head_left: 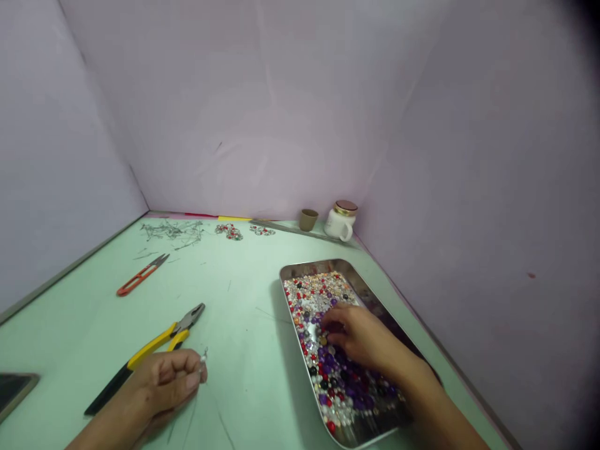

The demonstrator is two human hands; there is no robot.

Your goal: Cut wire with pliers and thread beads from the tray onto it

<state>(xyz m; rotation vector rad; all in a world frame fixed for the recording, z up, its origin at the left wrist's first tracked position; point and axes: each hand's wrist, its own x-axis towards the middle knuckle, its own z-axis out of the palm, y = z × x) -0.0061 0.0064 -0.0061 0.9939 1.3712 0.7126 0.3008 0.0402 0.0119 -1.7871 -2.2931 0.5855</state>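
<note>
My left hand (162,387) is closed in a pinch on a short beaded wire (203,359); small white or clear beads show at the fingertips, and the rest lies hidden in the fingers. Just behind this hand rest pliers (150,347) with yellow and black handles, partly covered by it. My right hand (359,334) reaches into a metal tray (370,294), thumb and forefinger apart, fingertips among loose beads (330,362). Purple, red, white, clear, black and gold beads fill the tray. Whether a bead touches the fingertips is too small to tell.
Orange thread snips (143,275) lie at the left, before a heap of thin wires (173,231). Finished-looking beaded pieces (229,232) sit at the back. A brown cup (308,220) and a lidded white mug (340,224) stand near the wall. A dark flat device (16,390) lies front left.
</note>
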